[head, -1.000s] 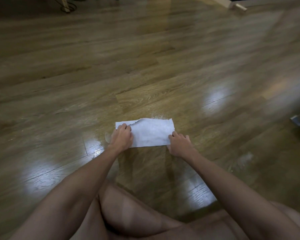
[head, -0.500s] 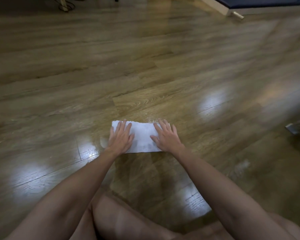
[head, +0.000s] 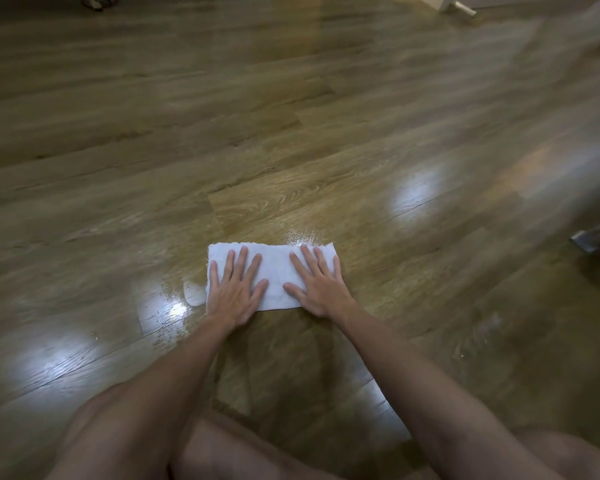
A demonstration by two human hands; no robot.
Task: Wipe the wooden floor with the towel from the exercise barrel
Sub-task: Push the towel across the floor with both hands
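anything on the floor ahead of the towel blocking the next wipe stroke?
Nothing visible. Both the left hand and right hand lie flat on the towel, and the wooden floor directly ahead shows only bare planks and a wet sheen. The metal furniture foot sits far right, off the path.

White towel (head: 276,271), a small rectangle with ragged edges, spread flat on the wooden floor (head: 291,133) with its long side running left to right. Pinned under both palms: left hand (head: 236,289) flat on its left half, right hand (head: 319,285) flat on its right half, fingers straight and spread, a bare strip of cloth showing between the two thumbs. Glossy brown planks all around, with wet sheen just beyond the fingertips and beside the left hand's outer edge.
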